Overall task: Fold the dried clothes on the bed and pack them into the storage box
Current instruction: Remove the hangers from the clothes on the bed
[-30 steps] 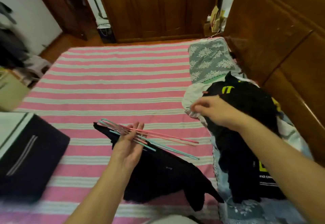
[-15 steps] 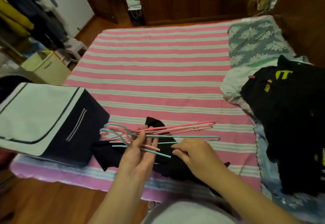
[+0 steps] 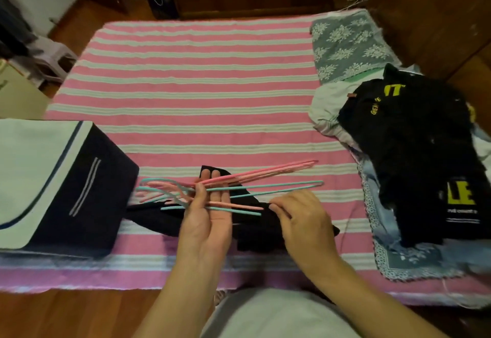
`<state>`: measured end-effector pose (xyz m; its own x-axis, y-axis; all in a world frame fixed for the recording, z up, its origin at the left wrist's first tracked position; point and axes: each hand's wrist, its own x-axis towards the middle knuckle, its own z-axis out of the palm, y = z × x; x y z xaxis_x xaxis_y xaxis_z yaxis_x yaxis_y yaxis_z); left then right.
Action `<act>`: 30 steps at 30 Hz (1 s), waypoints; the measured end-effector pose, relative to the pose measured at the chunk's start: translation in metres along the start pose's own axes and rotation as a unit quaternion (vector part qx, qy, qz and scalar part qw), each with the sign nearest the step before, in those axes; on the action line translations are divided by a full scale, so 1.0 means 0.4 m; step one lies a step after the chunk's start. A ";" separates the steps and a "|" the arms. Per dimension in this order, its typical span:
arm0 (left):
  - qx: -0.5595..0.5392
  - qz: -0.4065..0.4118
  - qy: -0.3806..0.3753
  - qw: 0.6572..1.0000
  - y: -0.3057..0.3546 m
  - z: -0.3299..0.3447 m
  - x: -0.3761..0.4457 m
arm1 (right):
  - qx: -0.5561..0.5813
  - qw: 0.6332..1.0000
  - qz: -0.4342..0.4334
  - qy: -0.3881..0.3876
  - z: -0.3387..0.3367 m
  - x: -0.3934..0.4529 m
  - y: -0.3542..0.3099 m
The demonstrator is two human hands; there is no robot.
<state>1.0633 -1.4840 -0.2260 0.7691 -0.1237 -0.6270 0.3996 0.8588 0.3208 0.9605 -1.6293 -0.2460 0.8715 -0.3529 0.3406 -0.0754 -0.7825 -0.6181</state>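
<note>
a black garment (image 3: 255, 220) lies crumpled on the pink striped bed (image 3: 212, 98) near its front edge, directly under both hands, not yet folded. judged position: set there so it can be spread flat once the hands are free.

the left hand (image 3: 206, 220) is turned palm up, fingers nearly straight, thumb pressed over a bundle of pink and teal hangers (image 3: 228, 191); the hangers lie across the fingers with hooks toward the storage box and long ends fanned to the right. the hold looks like a gathering grip, keeping loose hangers together and out of the clothes.

the right hand (image 3: 300, 215) is just right of the left, fingers bent downward at the garment beside the hanger ends; whether it pinches cloth or a hanger tip cannot be told.

the storage box (image 3: 63, 186), dark with a pale lid, sits on the bed's left front corner, close to the garment, its lid apparently down. judged placement: within reach for packing.

a pile of dark clothes with yellow lettering (image 3: 425, 146) waits on a floral blanket (image 3: 345, 42) at the right, well apart from the box. folding appears barely begun.
</note>
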 end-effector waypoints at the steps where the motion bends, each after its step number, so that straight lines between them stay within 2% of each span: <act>1: -0.026 -0.009 -0.005 1.000 0.025 0.005 0.009 | -0.035 0.999 -0.019 0.024 -0.024 -0.007 0.030; 4: -0.067 -0.033 -0.022 0.997 0.079 0.011 0.026 | -0.107 0.992 -0.032 0.064 -0.103 -0.042 0.122; 7: -0.040 -0.071 -0.035 0.996 0.077 0.024 0.017 | -0.087 0.993 0.039 0.066 -0.114 -0.071 0.165; 9: -0.035 -0.096 -0.029 0.994 0.076 0.036 0.017 | 0.008 0.990 0.135 0.037 -0.077 -0.071 0.184; 11: -0.007 -0.115 -0.020 0.993 0.094 0.046 0.026 | 0.121 0.965 0.231 -0.029 -0.025 -0.060 0.203; 14: 0.089 -0.157 -0.029 0.983 0.146 0.034 0.066 | 0.176 0.940 0.261 -0.128 0.055 -0.037 0.205; 18: 0.244 -0.250 -0.064 0.935 0.257 -0.017 0.116 | 0.211 0.911 0.290 -0.204 0.163 0.010 0.184; 21: 0.391 -0.257 -0.019 0.883 0.346 -0.052 0.102 | 0.189 0.906 0.292 -0.241 0.275 0.023 0.174; 25: 0.455 -0.284 -0.035 0.843 0.458 -0.112 0.035 | 0.137 0.901 0.281 -0.301 0.425 -0.006 0.135; 27: 0.474 -0.286 -0.043 0.832 0.507 -0.146 -0.009 | 0.132 0.892 0.317 -0.293 0.476 -0.021 0.127; 30: 0.522 -0.277 -0.048 0.805 0.595 -0.204 -0.064 | 0.119 0.873 0.409 -0.237 0.501 -0.001 0.145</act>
<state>1.0980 -1.2362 -0.1915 0.3431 -0.4251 -0.8376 0.8577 -0.2219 0.4639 1.0529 -1.5718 -0.4240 0.6805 -0.4479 -0.5799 -0.7126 -0.2205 -0.6660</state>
